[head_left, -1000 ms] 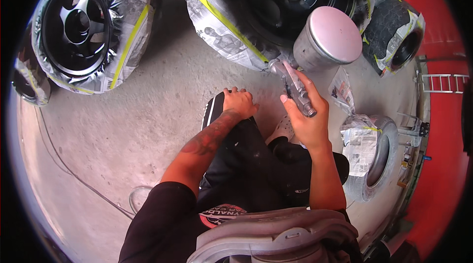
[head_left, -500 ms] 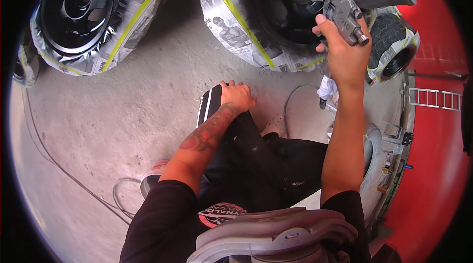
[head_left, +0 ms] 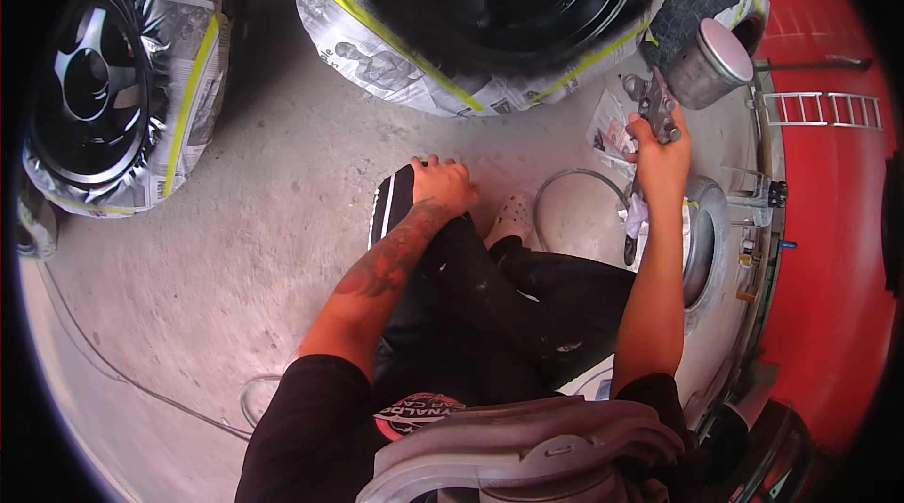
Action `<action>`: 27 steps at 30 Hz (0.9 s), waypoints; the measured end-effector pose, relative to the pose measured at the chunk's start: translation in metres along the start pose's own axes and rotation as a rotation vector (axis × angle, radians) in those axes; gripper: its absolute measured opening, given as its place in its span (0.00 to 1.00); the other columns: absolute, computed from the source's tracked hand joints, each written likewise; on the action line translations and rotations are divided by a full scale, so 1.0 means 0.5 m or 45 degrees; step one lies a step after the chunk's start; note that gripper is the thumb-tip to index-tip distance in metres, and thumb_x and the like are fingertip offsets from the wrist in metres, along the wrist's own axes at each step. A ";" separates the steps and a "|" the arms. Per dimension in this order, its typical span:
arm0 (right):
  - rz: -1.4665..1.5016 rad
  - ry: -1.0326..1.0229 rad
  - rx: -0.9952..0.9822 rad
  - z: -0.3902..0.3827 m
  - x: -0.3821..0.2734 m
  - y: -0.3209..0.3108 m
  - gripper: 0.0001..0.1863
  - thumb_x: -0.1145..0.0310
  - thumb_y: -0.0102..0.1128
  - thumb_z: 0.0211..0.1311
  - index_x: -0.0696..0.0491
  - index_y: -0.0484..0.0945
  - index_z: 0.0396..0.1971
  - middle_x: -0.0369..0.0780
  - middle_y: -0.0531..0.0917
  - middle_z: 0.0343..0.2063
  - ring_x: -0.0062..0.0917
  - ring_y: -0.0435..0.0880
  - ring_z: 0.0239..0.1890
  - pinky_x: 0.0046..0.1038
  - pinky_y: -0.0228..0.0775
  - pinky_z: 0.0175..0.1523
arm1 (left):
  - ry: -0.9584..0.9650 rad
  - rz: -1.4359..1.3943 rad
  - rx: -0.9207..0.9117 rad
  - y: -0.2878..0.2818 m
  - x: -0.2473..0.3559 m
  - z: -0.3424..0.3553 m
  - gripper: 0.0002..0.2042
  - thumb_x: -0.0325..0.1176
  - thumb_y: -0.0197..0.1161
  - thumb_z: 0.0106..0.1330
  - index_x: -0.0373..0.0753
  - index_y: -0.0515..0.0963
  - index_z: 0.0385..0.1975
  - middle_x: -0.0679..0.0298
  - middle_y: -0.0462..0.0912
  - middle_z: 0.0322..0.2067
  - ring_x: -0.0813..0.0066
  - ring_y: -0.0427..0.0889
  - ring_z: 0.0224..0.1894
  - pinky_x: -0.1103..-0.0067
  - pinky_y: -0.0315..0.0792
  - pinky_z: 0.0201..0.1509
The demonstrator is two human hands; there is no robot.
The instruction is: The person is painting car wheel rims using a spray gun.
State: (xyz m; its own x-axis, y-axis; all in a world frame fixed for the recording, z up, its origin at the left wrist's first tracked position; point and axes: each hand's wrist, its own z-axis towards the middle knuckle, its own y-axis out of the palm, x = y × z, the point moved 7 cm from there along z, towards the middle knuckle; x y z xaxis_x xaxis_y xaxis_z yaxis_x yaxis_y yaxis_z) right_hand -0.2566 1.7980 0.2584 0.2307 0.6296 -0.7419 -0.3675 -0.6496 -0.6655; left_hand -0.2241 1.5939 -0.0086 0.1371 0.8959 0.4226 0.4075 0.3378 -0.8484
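My right hand [head_left: 662, 156] is closed around the grip of a metal spray gun [head_left: 652, 105], whose round paint cup [head_left: 708, 68] tilts up to the right. The gun stands apart from a black wheel rim [head_left: 556, 4], just right of and below it. Newspaper and yellow tape [head_left: 377, 65] cover the tyre around that rim. My left hand [head_left: 446, 185] rests over my bent knee, its fingers spread on the black trouser leg [head_left: 461, 249] and holding nothing.
Another paper-masked wheel [head_left: 89, 84] stands at the left. A partly papered tyre [head_left: 702, 4] is at the upper right. A hose [head_left: 556, 178] curls over the concrete floor by my shoe [head_left: 513, 218]. A ladder [head_left: 824, 110] shows against the red surface at right.
My right hand has drawn the spray gun down and away from the middle wheel. The view has shifted, so the wheels appear further left. My left hand stays on the knee.
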 end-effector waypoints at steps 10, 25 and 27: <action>-0.359 -0.066 -0.605 0.224 -0.204 0.121 0.14 0.63 0.67 0.57 0.58 0.81 0.36 0.37 0.85 0.32 0.22 0.85 0.34 0.24 0.73 0.30 | 0.024 0.020 -0.046 -0.006 0.023 0.000 0.20 0.55 0.60 0.60 0.48 0.86 0.40 0.65 0.85 0.46 0.63 0.75 0.58 0.51 0.56 0.67; -0.958 -0.765 0.081 0.303 -0.284 0.111 0.23 0.76 0.56 0.53 0.53 0.76 0.52 0.56 0.82 0.43 0.53 0.78 0.54 0.43 0.71 0.56 | 0.025 -0.054 0.049 -0.025 0.036 -0.026 0.21 0.54 0.60 0.60 0.45 0.85 0.39 0.63 0.85 0.44 0.62 0.77 0.55 0.48 0.55 0.67; -1.045 -0.767 -0.177 0.330 -0.240 0.120 0.18 0.64 0.65 0.55 0.56 0.79 0.45 0.38 0.82 0.21 0.22 0.84 0.26 0.26 0.72 0.27 | 0.032 -0.059 0.064 -0.031 0.042 -0.025 0.21 0.55 0.60 0.60 0.44 0.85 0.40 0.63 0.85 0.44 0.62 0.77 0.56 0.48 0.55 0.67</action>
State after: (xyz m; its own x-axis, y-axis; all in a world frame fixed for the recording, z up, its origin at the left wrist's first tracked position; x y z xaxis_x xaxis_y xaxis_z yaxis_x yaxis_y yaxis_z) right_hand -0.4551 1.7537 0.3210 -0.1404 0.9865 0.0849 -0.1841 0.0582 -0.9812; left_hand -0.2160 1.6038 0.0173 0.1420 0.8718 0.4689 0.3678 0.3933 -0.8427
